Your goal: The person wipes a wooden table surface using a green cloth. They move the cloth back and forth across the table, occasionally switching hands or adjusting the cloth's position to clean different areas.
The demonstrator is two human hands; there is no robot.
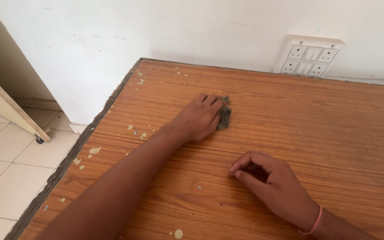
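While the left hand [198, 118] is stretched out across the wooden tabletop [316, 133], it's pressing a small dark grey-green pad [224, 116] flat against the wood, fingers curled over the top of it. From the middle of the table the pad sits at about 10 o'clock, well in from the edges. Looks like a scrap of abrasive paper or a scouring pad to me: light, thin, bendy, probably rough enough that it won't slide out from under the fingers. Best grip is what's shown, fingertips spread on top pushing down, since it would just fold if pinched at an edge.

Right hand [270, 180] rests near 6 o'clock, loosely curled into a half fist, thumb against the forefinger, holding nothing that I can see. Pink band on that wrist.

Hard to tell: most of the pad is hidden under the fingers, so its real shape and thickness are a guess. Pale paint flecks [95, 150] dot the left side of the table. White socket panel [308, 56] on the wall at 1 o'clock.
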